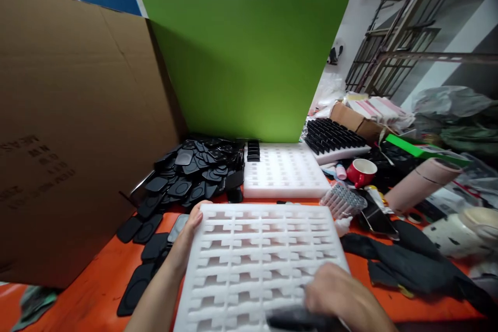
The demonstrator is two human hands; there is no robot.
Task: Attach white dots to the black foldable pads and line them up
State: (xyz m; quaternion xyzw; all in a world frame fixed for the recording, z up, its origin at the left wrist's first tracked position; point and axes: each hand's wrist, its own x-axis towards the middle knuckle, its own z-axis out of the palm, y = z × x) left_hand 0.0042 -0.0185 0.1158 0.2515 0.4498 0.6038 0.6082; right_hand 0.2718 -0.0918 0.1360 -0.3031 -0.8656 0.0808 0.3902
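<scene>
Beneath the right hand [334, 293] lies a white foam tray [272, 209] with rows of notched slots; the left hand [193, 222] grasps its far left corner. The right fingers appear closed on a dark object [295, 317] above the near slots, though blur obscures the exact grip. Handling here calls for a steady tray. Beyond the left fingertips, smooth black pads [181, 188] with rounded corners are heaped beside a second foam tray [286, 193] on the orange tabletop [97, 280].

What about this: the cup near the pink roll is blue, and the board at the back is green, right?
No: the cup near the pink roll is red, as the head view shows. The board at the back is green.
</scene>
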